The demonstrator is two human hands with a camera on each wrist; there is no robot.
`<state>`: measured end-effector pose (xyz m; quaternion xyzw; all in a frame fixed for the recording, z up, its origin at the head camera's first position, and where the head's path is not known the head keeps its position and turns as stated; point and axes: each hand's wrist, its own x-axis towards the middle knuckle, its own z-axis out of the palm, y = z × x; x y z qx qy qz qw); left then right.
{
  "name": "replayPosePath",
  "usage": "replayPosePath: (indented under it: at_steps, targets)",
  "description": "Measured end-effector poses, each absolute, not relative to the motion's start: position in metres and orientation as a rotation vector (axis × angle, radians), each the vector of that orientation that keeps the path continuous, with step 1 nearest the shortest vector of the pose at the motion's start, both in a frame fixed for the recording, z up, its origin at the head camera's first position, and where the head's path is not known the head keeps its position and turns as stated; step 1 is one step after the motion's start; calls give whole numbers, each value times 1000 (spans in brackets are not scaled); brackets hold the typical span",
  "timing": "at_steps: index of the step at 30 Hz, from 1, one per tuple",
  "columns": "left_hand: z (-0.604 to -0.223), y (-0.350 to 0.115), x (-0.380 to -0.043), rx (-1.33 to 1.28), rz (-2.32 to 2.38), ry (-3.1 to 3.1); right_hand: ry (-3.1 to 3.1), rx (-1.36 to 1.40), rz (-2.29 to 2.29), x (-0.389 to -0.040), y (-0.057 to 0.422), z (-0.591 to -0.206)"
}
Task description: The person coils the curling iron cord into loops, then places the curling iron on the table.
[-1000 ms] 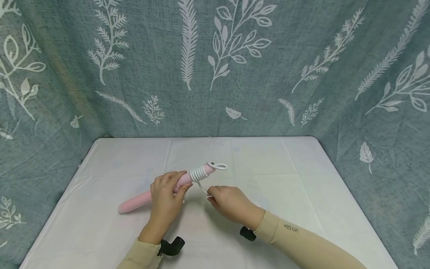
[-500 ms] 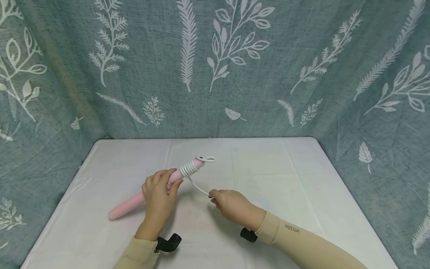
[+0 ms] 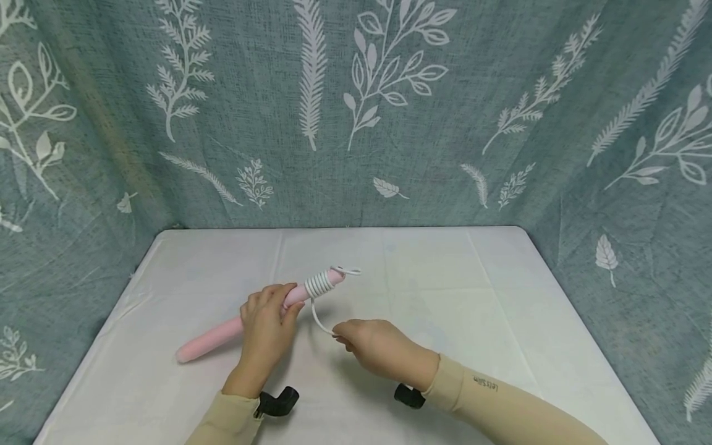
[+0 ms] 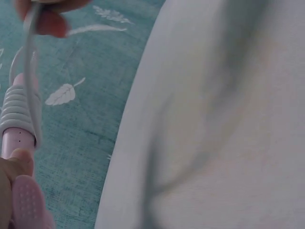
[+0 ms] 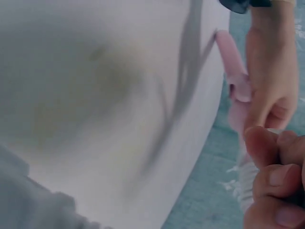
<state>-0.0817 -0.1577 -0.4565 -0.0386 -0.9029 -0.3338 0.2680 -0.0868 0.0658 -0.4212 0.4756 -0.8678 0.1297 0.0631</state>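
Observation:
A pink wand-shaped appliance, like a hair curling iron (image 3: 211,340), slants across the middle of the white table. My left hand (image 3: 266,330) grips it near its middle, thumb along the handle. White cord coils (image 3: 319,285) wrap the handle close to its upper right end, and a small cord loop (image 3: 350,272) sticks out beyond the tip. From the coils a loose strand (image 3: 316,315) curves down to my right hand (image 3: 378,347), which pinches it between thumb and fingers. In the left wrist view, a dotted pink tab (image 4: 27,202) sits below the thumb.
The table is covered with a white cloth (image 3: 445,272). Behind it and at both sides hangs a blue-green curtain (image 3: 345,185) with white leaf prints. Black camera mounts (image 3: 280,402) sit at both wrists.
The left hand and the curling iron have shifted left. The right hand pulled the strand outward, then moved left and slightly down, and the strand now bends more.

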Motion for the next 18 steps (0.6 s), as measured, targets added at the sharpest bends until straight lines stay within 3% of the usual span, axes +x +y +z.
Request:
replayPosePath:
  at_steps: [18]
  targets:
    - [-471, -142, -69, -329, -774, -2682, -2407, 1396, 460, -105, 70, -383]
